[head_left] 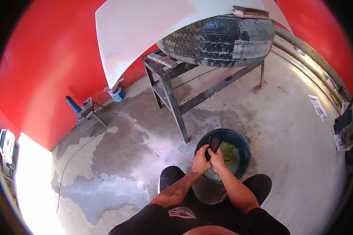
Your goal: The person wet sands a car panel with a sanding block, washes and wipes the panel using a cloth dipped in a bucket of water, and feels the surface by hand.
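Note:
Right over a dark round bucket (245, 147) on the floor between my knees, my two hands come together. My left hand (200, 162) and my right hand (217, 158) both have their fingers closed on a dark brown flat piece (214, 143), which looks like sandpaper or a sanding pad. Its lower part is hidden by my fingers. Cloudy water fills the bottom of the bucket, and a crumpled green cloth (229, 152) lies in it beside my right hand.
Ahead stands a metal frame (170, 94) bearing a tyre (215, 43) and a large pale curved panel (141, 35). A small stool (91, 113) with a blue bottle (72, 104) and a paint can (116, 94) stand by the red wall. Wet patches and a cable cross the floor.

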Action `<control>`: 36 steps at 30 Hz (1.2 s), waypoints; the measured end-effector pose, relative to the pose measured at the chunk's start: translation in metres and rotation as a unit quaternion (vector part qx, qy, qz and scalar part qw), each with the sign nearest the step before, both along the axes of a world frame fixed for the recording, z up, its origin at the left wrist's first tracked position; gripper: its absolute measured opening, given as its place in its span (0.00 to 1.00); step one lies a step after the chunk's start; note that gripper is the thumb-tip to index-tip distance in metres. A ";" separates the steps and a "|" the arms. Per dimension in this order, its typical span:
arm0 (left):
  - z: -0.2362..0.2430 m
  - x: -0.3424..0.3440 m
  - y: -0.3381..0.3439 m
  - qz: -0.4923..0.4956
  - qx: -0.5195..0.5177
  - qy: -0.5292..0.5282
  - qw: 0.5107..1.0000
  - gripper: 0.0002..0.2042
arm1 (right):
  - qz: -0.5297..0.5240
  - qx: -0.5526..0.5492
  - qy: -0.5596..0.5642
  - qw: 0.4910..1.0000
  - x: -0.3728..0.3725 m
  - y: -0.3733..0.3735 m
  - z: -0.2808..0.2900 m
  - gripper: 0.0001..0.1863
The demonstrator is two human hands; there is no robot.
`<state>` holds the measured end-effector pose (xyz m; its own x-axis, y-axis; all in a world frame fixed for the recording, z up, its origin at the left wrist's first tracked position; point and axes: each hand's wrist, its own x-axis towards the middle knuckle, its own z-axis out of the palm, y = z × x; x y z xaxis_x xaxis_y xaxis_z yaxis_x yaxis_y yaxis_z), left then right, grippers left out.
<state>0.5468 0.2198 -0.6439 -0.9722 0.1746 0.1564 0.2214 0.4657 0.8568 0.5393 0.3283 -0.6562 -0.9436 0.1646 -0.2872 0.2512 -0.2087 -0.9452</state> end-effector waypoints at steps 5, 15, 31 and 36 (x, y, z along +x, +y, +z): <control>0.085 -0.008 -0.083 -0.137 -0.087 0.157 0.974 0.27 | 0.067 0.209 0.129 0.967 -0.004 -0.003 0.010 0.27; 0.352 -0.065 -0.263 0.087 -0.453 0.412 0.786 0.31 | 0.268 0.326 0.303 0.855 -0.018 -0.063 0.008 0.49; 0.486 -0.298 -0.099 -0.028 -0.638 0.531 0.558 0.37 | 0.321 0.489 0.247 0.773 -0.039 -0.085 -0.012 0.18; 0.522 -0.341 -0.010 -0.072 -0.628 0.490 0.599 0.37 | 0.284 0.505 0.263 0.771 -0.041 -0.087 -0.016 0.13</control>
<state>0.2057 0.2099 -0.1222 -0.4804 0.8253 0.2968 0.4478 0.5218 -0.7261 0.4981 0.2408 -0.6721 -0.8882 -0.4294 0.1637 -0.4427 0.7040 -0.5553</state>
